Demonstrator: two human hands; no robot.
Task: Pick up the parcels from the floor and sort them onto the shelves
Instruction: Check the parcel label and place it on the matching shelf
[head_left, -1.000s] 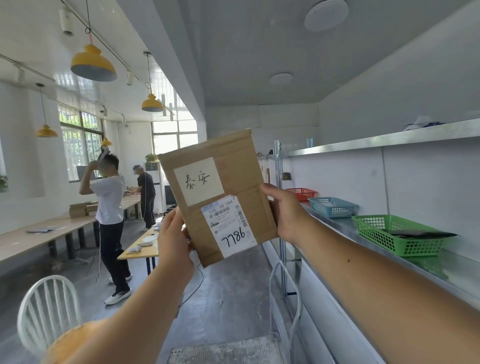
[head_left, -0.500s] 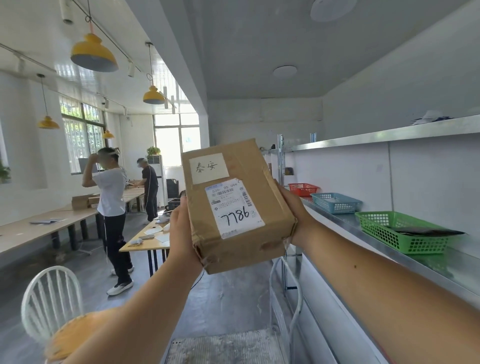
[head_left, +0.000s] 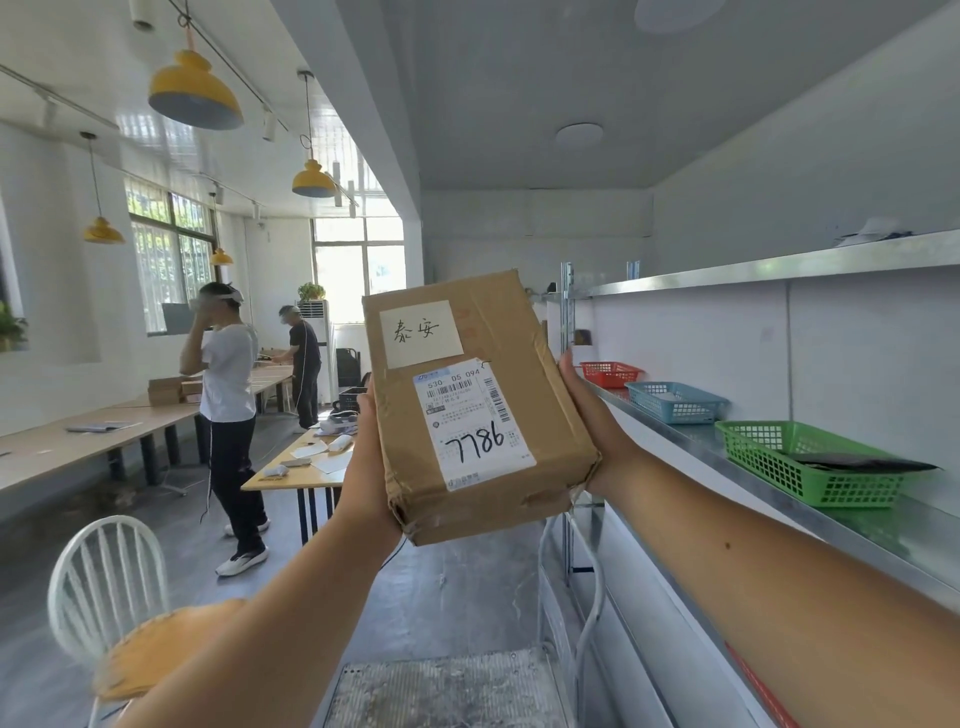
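A brown cardboard parcel (head_left: 545, 415) is held up at chest height in front of me, its face toward the camera. It carries a white handwritten slip and a shipping label marked 7786. My left hand (head_left: 366, 467) grips its left edge and my right hand (head_left: 592, 426) grips its right edge; most fingers are hidden behind the box. A metal shelf (head_left: 769, 452) runs along the right wall, just right of the parcel, with a higher shelf (head_left: 779, 267) above it.
On the metal shelf stand a green basket (head_left: 769, 462) holding a dark flat item, a blue basket (head_left: 675, 402) and a red basket (head_left: 608, 373). Two people work at tables on the left. A white chair (head_left: 104, 577) is near left, a metal cart (head_left: 452, 691) below.
The parcel has been turned from tilted to nearly upright, so the 7786 label now reads right way up, and it has shifted slightly right and lower. Both hands keep their hold.
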